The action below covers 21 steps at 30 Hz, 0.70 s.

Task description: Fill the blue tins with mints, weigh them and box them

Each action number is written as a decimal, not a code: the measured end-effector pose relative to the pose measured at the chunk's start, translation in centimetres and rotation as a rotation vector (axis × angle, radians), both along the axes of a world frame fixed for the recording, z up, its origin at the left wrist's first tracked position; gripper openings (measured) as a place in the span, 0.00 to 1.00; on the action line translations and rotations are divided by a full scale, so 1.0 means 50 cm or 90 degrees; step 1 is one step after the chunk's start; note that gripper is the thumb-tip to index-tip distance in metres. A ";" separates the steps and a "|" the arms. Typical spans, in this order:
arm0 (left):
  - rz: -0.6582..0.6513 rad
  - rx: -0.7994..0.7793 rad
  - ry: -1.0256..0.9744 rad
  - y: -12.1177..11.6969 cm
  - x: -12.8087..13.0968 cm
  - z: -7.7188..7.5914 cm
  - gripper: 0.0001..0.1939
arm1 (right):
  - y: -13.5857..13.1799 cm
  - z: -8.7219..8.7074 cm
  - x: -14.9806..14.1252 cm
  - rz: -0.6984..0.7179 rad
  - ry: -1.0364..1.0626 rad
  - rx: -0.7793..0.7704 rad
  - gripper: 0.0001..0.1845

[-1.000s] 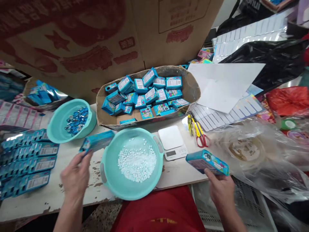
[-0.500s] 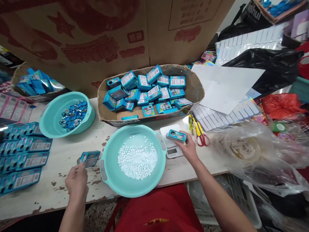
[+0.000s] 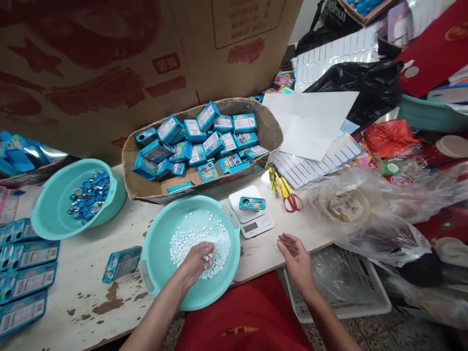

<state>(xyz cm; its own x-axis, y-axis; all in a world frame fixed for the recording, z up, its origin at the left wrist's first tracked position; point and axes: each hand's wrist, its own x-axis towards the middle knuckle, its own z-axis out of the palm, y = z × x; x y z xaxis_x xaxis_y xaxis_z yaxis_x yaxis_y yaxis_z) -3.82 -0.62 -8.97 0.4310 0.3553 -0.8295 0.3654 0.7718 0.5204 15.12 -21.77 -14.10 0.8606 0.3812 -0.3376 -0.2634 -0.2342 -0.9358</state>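
My left hand (image 3: pixel 199 261) is inside the turquoise basin (image 3: pixel 157 292), its fingers curled round a few small white candies. Loose white candies (image 3: pixel 185 243) are spread over the basin's floor. My right hand (image 3: pixel 295 254) hovers above the table edge, fingers apart and holding nothing. Just beyond it, a small blue candy box (image 3: pixel 252 203) lies on the white kitchen scale (image 3: pixel 261 226), apart from the hand. Left of the basin, another blue box (image 3: pixel 122 263) rests on the table.
A cut-down cardboard box (image 3: pixel 153 194) of blue boxes stands behind the basin. A smaller turquoise bowl (image 3: pixel 46 207) holds blue and silver pieces. Red scissors (image 3: pixel 291 200) lie right of the scale, near crumpled clear plastic (image 3: pixel 383 214). Filled boxes (image 3: pixel 31 282) stand in rows at left.
My left hand has let go of the box on the table and moved right into the basin. My right hand has released its box onto the scale and drawn back. The view has shifted.
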 end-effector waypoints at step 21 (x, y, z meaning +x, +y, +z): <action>-0.812 0.766 0.049 0.091 0.329 0.122 0.10 | -0.047 -0.022 0.037 -0.021 0.064 0.003 0.26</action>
